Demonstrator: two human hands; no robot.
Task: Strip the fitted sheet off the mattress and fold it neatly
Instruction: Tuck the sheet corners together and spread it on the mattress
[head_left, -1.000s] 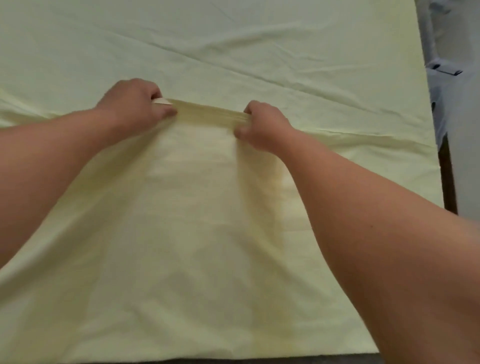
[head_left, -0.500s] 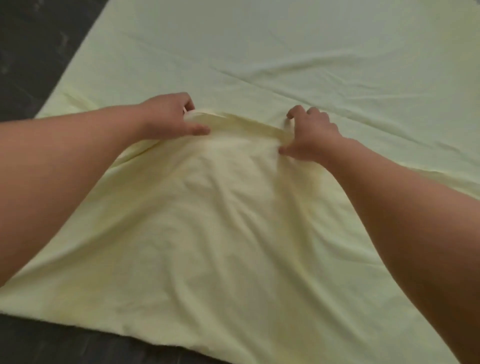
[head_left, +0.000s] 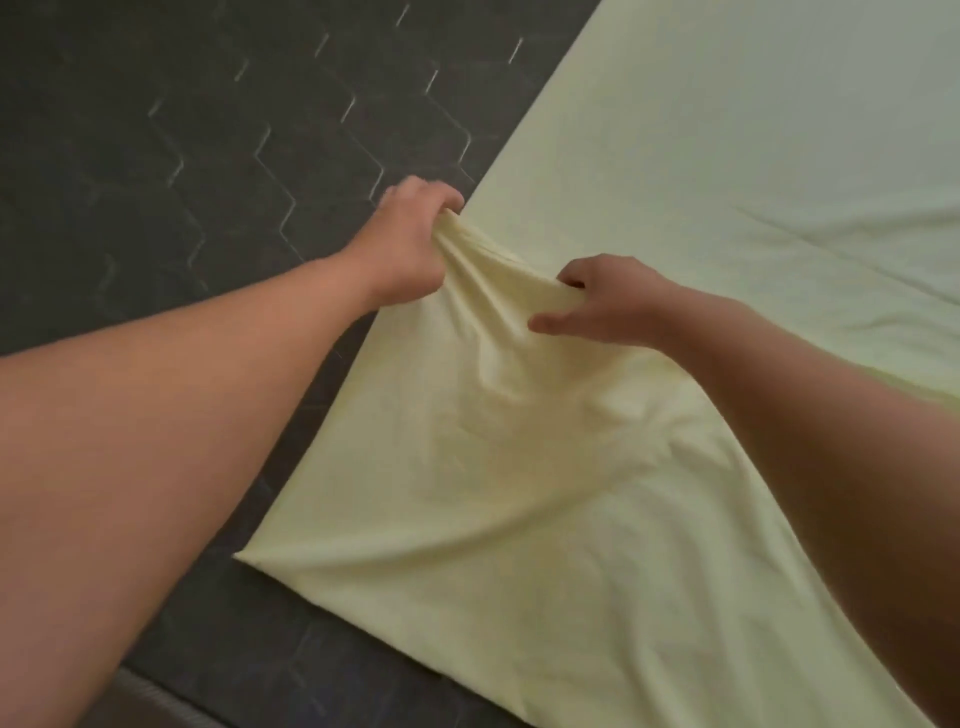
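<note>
Sheet (head_left: 571, 467), pale yellow, spread on a dark hex-patterned surface (head_left: 182, 130): I have left hand (head_left: 410, 244) and right hand (head_left: 608, 301) each gripping a bunched fold, raised, I judge, to carry it across.

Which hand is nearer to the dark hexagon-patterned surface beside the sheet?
Left. The left hand grips the sheet right at its edge, over the dark surface; the right hand grips a fold farther in, over the sheet.
</note>
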